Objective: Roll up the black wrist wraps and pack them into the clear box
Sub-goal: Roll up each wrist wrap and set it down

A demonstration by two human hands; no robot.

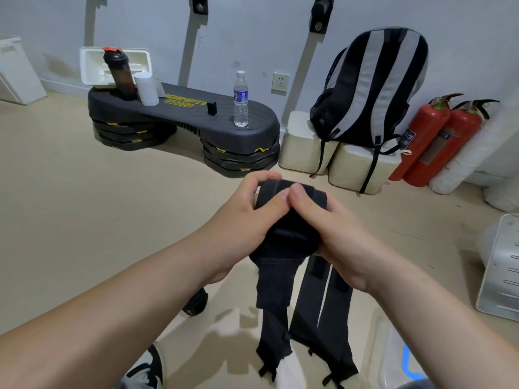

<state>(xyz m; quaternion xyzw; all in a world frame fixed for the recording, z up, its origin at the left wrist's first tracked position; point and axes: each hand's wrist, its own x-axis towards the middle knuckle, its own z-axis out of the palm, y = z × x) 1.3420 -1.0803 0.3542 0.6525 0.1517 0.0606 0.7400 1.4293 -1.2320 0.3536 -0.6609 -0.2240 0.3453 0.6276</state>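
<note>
Both of my hands hold a bundle of black wrist wraps (286,237) in front of me, above the floor. My left hand (247,217) grips the left side, its fingers curled over the top edge. My right hand (328,234) grips the right side with the thumb pressed on top, beside my left thumb. The upper part of the wraps is bunched into a thick roll between my palms. Several loose black tails (314,318) hang down from it. The clear box (393,357) with a blue clip lies on the floor at the bottom right, partly hidden by my right forearm.
A black step platform (196,119) stands ahead with a water bottle (241,99), a dark shaker (119,74) and a white roll on it. A striped backpack (373,88) rests on cream blocks. Two red fire extinguishers (438,136) lean at the right wall. A small black roll (196,301) lies below my left arm.
</note>
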